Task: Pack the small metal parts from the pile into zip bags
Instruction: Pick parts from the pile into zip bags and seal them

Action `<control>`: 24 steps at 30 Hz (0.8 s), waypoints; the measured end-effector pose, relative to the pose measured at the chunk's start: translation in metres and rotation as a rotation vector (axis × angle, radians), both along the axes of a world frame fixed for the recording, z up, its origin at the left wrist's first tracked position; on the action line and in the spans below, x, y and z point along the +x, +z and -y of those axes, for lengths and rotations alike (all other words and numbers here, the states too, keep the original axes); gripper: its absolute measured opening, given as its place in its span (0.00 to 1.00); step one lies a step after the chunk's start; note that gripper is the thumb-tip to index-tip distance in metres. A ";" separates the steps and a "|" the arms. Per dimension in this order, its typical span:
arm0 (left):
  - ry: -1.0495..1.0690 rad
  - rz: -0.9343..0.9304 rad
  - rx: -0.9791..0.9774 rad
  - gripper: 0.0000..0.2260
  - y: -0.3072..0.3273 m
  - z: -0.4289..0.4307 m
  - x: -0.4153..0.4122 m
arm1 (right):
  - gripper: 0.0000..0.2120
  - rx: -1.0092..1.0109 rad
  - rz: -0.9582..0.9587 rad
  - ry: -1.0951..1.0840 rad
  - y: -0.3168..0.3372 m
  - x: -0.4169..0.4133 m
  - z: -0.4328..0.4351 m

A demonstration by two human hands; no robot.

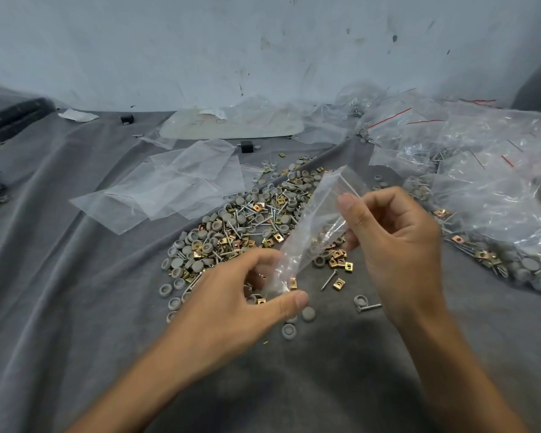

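We see bare grey cloth [75,292] open from 6 to 9 o'clock of the parts pile [247,226]. At 10 o'clock flat empty zip bags [169,189] cover the cloth. From 1 to 3 o'clock a heap of filled bags [481,170] blocks the way. Our left hand [231,304] and right hand [397,242], pinching a held zip bag [313,220], span the pile's 5 o'clock edge.

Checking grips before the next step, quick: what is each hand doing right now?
Left hand: pinching the lower end of the clear zip bag.
Right hand: pinching the same bag near its zip end.
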State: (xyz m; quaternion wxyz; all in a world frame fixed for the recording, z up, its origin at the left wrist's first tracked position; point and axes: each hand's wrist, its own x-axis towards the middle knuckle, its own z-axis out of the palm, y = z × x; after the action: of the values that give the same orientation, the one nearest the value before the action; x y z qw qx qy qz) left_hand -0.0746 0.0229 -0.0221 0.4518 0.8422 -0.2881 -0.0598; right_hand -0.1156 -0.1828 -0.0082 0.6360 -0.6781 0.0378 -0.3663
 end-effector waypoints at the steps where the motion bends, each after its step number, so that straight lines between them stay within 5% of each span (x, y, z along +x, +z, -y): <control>1: 0.006 0.018 0.001 0.24 0.000 0.001 0.000 | 0.13 -0.022 -0.004 -0.026 0.000 -0.001 -0.001; 8: 0.057 0.058 -0.073 0.01 -0.002 0.000 0.004 | 0.15 0.010 -0.044 0.045 0.005 -0.005 0.000; 12: 0.127 -0.068 -0.231 0.08 -0.001 0.001 0.009 | 0.14 0.038 -0.062 0.150 0.007 -0.003 0.004; 17: -0.067 -0.124 -0.324 0.07 0.000 0.003 0.007 | 0.09 0.167 -0.025 0.242 0.009 -0.002 0.011; 24: -0.154 -0.026 0.029 0.11 -0.010 0.001 0.006 | 0.09 0.122 0.016 0.091 0.017 -0.007 0.041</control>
State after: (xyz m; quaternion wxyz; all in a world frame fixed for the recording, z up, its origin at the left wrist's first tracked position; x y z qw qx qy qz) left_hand -0.0683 0.0215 -0.0325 0.4372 0.8233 -0.3452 -0.1092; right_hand -0.1222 -0.2242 0.0093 0.6926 -0.6361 0.0243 -0.3393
